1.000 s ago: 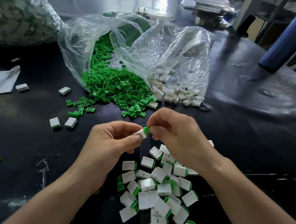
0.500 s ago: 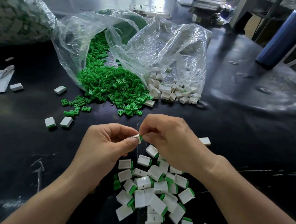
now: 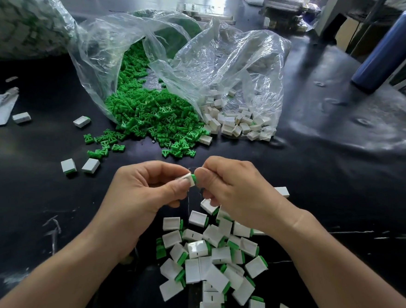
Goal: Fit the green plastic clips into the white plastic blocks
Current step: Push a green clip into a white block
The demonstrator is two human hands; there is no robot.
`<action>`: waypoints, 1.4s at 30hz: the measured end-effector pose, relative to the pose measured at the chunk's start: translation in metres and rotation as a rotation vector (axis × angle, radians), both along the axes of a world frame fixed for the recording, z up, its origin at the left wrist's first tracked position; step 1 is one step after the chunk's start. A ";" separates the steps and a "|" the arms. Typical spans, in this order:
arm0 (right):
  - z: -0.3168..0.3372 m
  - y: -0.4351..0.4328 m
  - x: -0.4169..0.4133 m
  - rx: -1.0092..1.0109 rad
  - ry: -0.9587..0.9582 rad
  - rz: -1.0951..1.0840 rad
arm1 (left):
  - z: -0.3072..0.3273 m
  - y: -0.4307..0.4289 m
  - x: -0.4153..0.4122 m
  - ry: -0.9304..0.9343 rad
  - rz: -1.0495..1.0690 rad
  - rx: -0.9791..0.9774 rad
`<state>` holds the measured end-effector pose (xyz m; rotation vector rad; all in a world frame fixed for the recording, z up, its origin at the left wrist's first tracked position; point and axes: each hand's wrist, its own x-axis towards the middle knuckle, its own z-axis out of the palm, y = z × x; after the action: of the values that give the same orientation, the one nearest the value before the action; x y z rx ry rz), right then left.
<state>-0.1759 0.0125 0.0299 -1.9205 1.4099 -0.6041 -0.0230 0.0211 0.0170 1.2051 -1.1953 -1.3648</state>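
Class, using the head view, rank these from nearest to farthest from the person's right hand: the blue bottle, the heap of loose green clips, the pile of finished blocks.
1. Pile of finished blocks: just beneath the right hand, on the person's side of it.
2. Heap of loose green clips: ahead and slightly left, spilling from the bag.
3. Blue bottle: far right, at the back.

Bright glare, blurred, warped edges
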 end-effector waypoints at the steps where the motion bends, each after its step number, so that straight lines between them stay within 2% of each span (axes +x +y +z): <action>1: 0.000 0.000 0.001 0.015 -0.030 0.006 | 0.000 0.000 0.000 0.005 0.000 0.003; 7: -0.002 0.001 0.001 0.003 -0.059 0.013 | 0.000 -0.001 0.002 0.029 -0.040 0.044; 13: -0.001 0.004 0.003 -0.064 0.017 0.036 | 0.000 0.000 0.004 0.017 -0.068 0.021; 18: 0.004 0.006 0.002 -0.214 0.208 0.179 | 0.002 0.002 0.008 -0.093 -0.114 -0.086; 23: 0.010 0.006 0.001 -0.272 0.394 0.288 | 0.003 0.005 0.008 -0.204 -0.164 -0.198; 31: 0.006 0.006 0.002 -0.351 0.530 0.368 | -0.003 0.007 0.008 -0.438 -0.200 -0.314; 33: 0.004 0.006 0.001 -0.378 0.407 0.327 | 0.000 0.006 0.008 -0.315 -0.191 -0.272; 36: -0.001 0.005 0.000 -0.323 0.058 0.156 | 0.003 0.002 0.008 -0.090 -0.158 -0.161; 39: -0.002 0.002 -0.001 -0.054 -0.278 0.019 | 0.004 0.002 0.006 0.012 -0.139 -0.112; 42: 0.000 0.001 -0.001 0.259 -0.494 -0.004 | 0.002 0.002 0.005 0.073 -0.114 -0.124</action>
<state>-0.1765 0.0137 0.0297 -1.4391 1.1111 -0.7901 -0.0180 0.0226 0.0186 1.0049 -1.2937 -1.3845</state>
